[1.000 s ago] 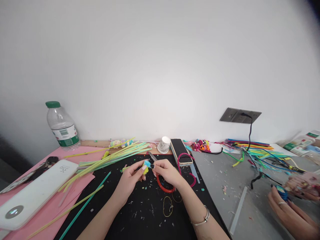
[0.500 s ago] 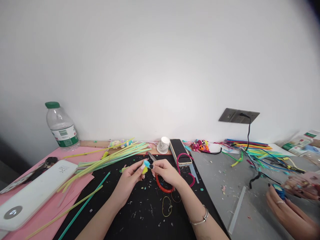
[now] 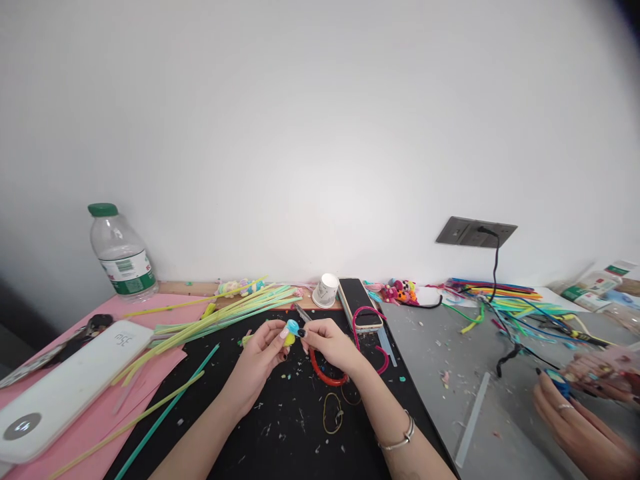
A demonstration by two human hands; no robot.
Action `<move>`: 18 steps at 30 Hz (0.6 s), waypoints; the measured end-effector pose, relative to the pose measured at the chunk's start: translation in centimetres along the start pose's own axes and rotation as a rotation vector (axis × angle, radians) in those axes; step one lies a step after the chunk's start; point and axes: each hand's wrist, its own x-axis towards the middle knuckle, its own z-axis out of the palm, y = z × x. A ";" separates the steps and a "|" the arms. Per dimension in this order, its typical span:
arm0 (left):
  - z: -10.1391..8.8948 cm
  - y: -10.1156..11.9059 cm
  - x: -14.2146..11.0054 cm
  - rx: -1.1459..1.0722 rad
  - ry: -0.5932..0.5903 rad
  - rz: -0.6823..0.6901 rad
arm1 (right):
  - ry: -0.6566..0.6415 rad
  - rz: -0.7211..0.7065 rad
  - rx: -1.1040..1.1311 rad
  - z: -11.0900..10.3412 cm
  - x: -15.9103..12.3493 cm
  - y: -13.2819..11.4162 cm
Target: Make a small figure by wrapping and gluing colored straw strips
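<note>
In the middle of the view, a small blue and yellow craft piece (image 3: 292, 327) is pinched between the thumb and fingers of my left hand (image 3: 265, 348). My right hand (image 3: 326, 343) closes its fingertips on the blue end of the same piece. Red-handled scissors (image 3: 327, 381) show around my right hand, blades pointing away from me; whether they lie on the mat or hang in that hand I cannot tell. Beneath both hands is a black mat (image 3: 295, 440) strewn with tiny coloured clippings. A thin rubber band (image 3: 326, 423) lies nearer to me.
Yellow and green pipe cleaners (image 3: 210, 319) spread to the left, beside a white power bank (image 3: 70, 397) and a bottle (image 3: 123, 257). Behind my hands stand a paper cup (image 3: 326, 291) and a phone (image 3: 361, 300). At right, another person's hand (image 3: 570, 417) holds something blue.
My fingers have shifted slightly on the blue end, which now sits more upright above my left thumb. The whole view has drifted a little. The other person's hands moved slightly.
</note>
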 end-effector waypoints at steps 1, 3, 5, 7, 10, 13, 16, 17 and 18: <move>0.0 0.0 0.0 -0.010 0.001 -0.001 | -0.002 0.002 0.001 0.0 0.0 0.0; -0.1 -0.1 0.0 -0.038 -0.008 -0.005 | -0.006 0.002 0.002 0.0 -0.1 -0.1; -0.1 -0.1 -0.1 -0.073 -0.026 -0.010 | -0.011 0.001 0.002 0.0 -0.1 -0.1; -0.2 -0.1 -0.1 -0.100 -0.047 -0.019 | -0.014 -0.005 0.006 -0.1 -0.1 0.0; -0.2 0.0 -0.2 -0.099 -0.062 -0.029 | -0.012 0.003 0.026 -0.2 0.0 0.2; -0.1 0.3 -0.3 -0.057 -0.056 -0.024 | 0.001 0.022 0.051 -0.2 0.0 0.3; 0.2 0.6 -0.4 -0.005 -0.040 -0.003 | 0.013 0.032 0.072 -0.2 0.1 0.3; 0.3 0.7 -0.4 0.009 -0.031 0.004 | 0.015 0.037 0.075 -0.1 0.1 0.3; 0.3 0.7 -0.5 0.020 -0.020 0.010 | 0.015 0.042 0.076 -0.1 0.1 0.2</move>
